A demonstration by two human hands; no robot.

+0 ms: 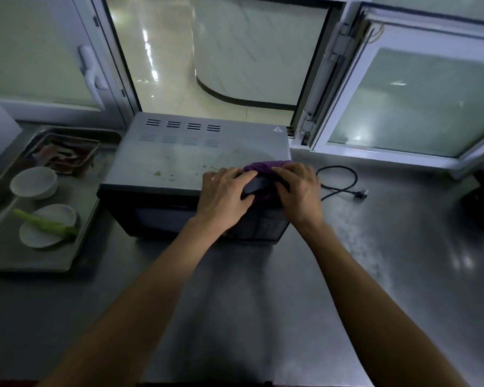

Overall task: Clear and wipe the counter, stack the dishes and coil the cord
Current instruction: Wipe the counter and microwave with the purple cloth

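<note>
A: Purple cloth (263, 166) bunched at the front right edge of the microwave (196, 160) top, pinned there under both hands. Left hand (226, 195) and right hand (298, 188) each curled into it: grip clenched on fabric, both sides.

B: Soft, limp, light, probably. Best gathered into a thick pad, palm flat on top; green crumbs (162, 174) to sweep just left of it.

A: And the cord (338, 185)?

B: Loose on the steel surface (263, 289), right of the microwave, plug end free. Springy, stiffish; better taken near the plug and looped.
</note>
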